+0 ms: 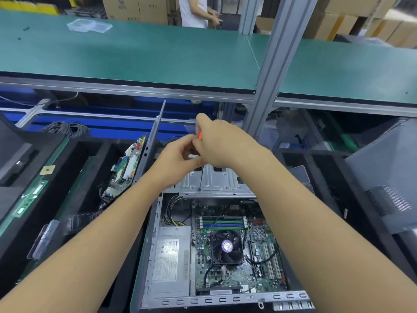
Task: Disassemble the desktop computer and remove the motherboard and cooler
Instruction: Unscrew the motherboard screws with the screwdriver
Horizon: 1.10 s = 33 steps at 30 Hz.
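A screwdriver (201, 177) is being gripped by both hands together — right hand (220, 145) on its handle, left hand (178, 159) pinching beside. Below the hands, motherboard (234, 276) and cooler (226, 247) are sitting in the case (225, 300). A tilted tip could slip, stripping the cage screw (199, 189).

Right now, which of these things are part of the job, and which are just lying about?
In the job:
screwdriver, held by right hand and left hand
drive cage
cooler
motherboard
computer case

Lying about:
spare board leaning at the left
memory stick
coiled cables
plastic tray on the green shelf
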Tool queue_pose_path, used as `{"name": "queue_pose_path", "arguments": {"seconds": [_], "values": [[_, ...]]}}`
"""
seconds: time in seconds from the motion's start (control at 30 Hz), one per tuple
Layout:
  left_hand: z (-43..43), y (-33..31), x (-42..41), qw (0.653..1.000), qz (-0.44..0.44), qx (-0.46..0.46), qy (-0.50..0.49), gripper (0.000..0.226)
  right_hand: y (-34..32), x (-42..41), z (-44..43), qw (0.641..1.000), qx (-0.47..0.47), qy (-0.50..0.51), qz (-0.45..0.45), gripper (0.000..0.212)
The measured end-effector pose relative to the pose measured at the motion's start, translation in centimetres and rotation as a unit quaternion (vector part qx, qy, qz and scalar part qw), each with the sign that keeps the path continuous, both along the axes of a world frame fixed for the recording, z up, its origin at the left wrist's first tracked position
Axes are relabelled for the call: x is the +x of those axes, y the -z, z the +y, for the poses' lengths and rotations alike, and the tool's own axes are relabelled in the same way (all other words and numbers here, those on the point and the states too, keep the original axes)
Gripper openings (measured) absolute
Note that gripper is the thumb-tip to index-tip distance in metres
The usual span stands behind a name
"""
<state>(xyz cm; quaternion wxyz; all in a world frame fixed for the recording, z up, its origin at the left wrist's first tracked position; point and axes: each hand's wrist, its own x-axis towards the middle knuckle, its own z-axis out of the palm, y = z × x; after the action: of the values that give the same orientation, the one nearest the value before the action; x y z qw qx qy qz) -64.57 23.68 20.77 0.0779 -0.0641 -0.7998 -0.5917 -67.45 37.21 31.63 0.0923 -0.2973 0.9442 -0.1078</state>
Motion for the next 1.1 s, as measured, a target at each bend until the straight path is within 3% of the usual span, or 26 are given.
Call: {"name": "queue_pose_path", "arguments": {"seconds": [0.17,0.33,0.43,0.5,0.63,0.8,0.87,1.0,1.1], "values": [[-0.2,0.5,0.4,1.000,0.011,-0.008,-0.020,0.022,-1.1,0.2,0.3,0.995,0.014,-0.029,-0.092,0.019],[0.9,0.1,0.0,0.991,-0.048,-0.082,-0.100,0.041,-1.0,0.4,-0.3,0.998,0.019,0.058,-0.018,0.048],[1.3,-0.3,0.4,0.994,-0.031,-0.071,-0.082,0.038,-0.3,0.4,-0.4,0.998,0.030,0.048,0.019,0.026],[1.0,-0.5,0.7,0.999,-0.006,-0.021,-0.040,0.027,-0.5,0.3,-0.1,1.000,0.028,0.005,-0.007,0.013],[0.2,-0.5,1.1,1.000,0.013,0.018,-0.012,0.035,-1.7,0.2,0.3,0.995,0.059,-0.022,-0.075,0.026],[0.8,-0.5,0.6,0.995,0.019,-0.055,-0.086,0.029,-1.3,0.6,-0.2,0.997,0.044,0.053,-0.040,0.042],[0.9,-0.7,0.6,0.994,-0.001,-0.069,-0.090,0.029,-1.1,0.6,-0.4,0.996,0.046,0.071,-0.018,0.040],[0.6,-0.8,1.1,0.997,0.010,-0.067,-0.035,0.032,-1.0,0.6,-0.7,0.998,0.056,0.009,-0.003,0.015],[-0.2,-0.6,1.3,1.000,-0.009,-0.016,-0.009,0.026,-1.6,0.7,-0.5,0.997,0.064,-0.016,-0.030,0.021]]}}
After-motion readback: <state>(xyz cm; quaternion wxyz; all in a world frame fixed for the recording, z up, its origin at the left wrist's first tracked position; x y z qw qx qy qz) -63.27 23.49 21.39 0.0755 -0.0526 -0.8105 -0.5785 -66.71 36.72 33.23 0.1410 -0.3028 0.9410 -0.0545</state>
